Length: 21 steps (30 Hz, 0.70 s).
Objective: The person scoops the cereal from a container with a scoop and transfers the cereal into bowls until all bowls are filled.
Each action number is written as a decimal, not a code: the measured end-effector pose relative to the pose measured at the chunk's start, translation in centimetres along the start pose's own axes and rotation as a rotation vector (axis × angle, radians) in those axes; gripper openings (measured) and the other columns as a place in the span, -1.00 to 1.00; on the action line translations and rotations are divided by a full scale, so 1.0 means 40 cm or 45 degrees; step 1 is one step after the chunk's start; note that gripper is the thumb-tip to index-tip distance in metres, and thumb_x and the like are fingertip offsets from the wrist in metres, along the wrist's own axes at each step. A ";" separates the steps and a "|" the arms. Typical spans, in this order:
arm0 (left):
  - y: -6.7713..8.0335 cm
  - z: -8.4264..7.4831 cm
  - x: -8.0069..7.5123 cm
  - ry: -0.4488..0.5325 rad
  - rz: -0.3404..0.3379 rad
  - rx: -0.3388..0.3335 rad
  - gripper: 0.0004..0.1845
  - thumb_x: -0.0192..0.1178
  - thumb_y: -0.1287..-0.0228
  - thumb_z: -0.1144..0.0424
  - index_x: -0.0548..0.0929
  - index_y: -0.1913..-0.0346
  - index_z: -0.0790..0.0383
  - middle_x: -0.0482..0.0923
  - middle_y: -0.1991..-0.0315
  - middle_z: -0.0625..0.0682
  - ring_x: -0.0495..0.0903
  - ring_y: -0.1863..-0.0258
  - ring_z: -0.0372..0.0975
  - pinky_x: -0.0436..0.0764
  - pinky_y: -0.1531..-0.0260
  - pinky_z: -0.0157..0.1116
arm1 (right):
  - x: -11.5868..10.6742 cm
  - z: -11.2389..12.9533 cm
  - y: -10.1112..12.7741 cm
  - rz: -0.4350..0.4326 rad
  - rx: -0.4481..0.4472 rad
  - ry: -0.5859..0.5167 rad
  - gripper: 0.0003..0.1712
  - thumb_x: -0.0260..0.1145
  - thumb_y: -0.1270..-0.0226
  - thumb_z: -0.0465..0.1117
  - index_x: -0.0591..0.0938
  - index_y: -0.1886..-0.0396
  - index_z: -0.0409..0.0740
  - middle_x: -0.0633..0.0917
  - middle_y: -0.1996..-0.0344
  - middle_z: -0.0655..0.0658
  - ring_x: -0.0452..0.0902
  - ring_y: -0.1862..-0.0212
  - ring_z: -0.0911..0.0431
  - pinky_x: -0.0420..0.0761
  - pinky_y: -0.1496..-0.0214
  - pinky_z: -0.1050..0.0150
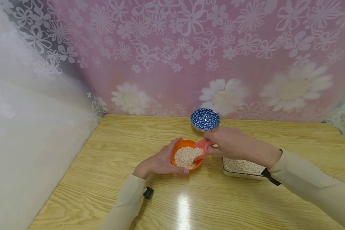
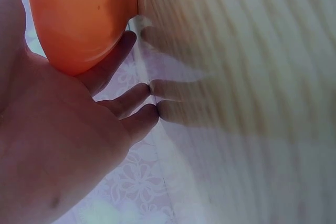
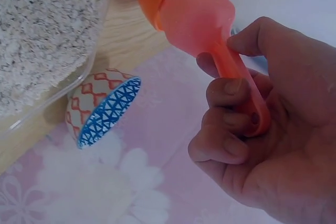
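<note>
Here, left hand clasps a glossy orange bowl — right hand grips a translucent pink scoop

No text, label, brand, number or sign can be read in any view: none on the scoop, the orange bowl, the blue bowl, the box, the counter or the flowered backdrop.

1. Left hand: thumb and fingers parted in a broad curve; the thumb's exact placement is unclear from the left wrist.
2. Right hand: fingers curled in a grip, thumb opposed.
3. Left forearm, right forearm: sleeved, converging forward.
</note>
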State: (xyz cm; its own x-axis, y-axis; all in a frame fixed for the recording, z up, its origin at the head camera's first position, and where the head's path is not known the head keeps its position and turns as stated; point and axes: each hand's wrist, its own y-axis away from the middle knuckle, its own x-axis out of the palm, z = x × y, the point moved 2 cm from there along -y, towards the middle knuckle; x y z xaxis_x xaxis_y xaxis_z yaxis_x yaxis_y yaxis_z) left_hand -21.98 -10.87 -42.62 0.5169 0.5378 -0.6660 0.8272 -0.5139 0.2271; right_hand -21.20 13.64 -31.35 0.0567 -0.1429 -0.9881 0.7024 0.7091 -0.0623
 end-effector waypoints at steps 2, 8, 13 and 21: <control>-0.001 0.000 0.000 0.002 0.004 0.000 0.28 0.49 -0.04 -0.26 -0.16 -0.66 -0.14 0.06 -0.63 0.03 0.11 -0.57 0.06 0.25 -0.50 0.19 | -0.005 0.003 -0.002 -0.009 -0.007 0.031 -0.81 0.35 -0.31 -0.19 0.53 0.46 0.03 0.39 0.61 0.11 0.26 0.56 0.25 0.19 0.55 0.38; -0.003 0.002 -0.001 -0.011 0.009 -0.016 0.28 0.49 -0.04 -0.27 -0.16 -0.66 -0.17 0.08 -0.62 0.03 0.13 -0.56 0.04 0.28 -0.47 0.19 | -0.018 0.019 -0.007 -0.019 -0.021 0.125 -0.82 0.43 -0.34 -0.09 0.61 0.41 0.03 0.48 0.61 0.11 0.32 0.53 0.22 0.31 0.56 0.38; -0.002 -0.003 -0.002 0.001 0.005 -0.037 0.27 0.49 -0.02 -0.28 -0.14 -0.65 -0.20 0.13 -0.60 0.02 0.16 -0.54 0.02 0.30 -0.46 0.18 | -0.028 0.028 -0.006 -0.040 -0.040 0.216 -0.85 0.45 -0.30 -0.09 0.65 0.37 0.01 0.50 0.62 0.09 0.33 0.54 0.20 0.31 0.58 0.38; 0.000 -0.005 0.001 0.000 0.014 -0.031 0.28 0.49 -0.04 -0.26 -0.17 -0.66 -0.16 0.02 -0.65 0.02 0.11 -0.59 0.04 0.22 -0.51 0.19 | -0.031 0.020 0.002 -0.045 -0.052 0.222 -0.91 0.42 -0.27 -0.15 0.63 0.35 0.03 0.47 0.61 0.08 0.31 0.53 0.20 0.28 0.59 0.38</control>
State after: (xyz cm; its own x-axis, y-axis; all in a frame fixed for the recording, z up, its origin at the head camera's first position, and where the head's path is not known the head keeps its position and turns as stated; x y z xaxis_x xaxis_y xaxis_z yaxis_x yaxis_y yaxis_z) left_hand -21.92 -10.72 -42.49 0.5259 0.5326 -0.6632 0.8267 -0.5034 0.2513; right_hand -20.62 13.32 -30.01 -0.0936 -0.0491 -0.9944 0.6721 0.7338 -0.0995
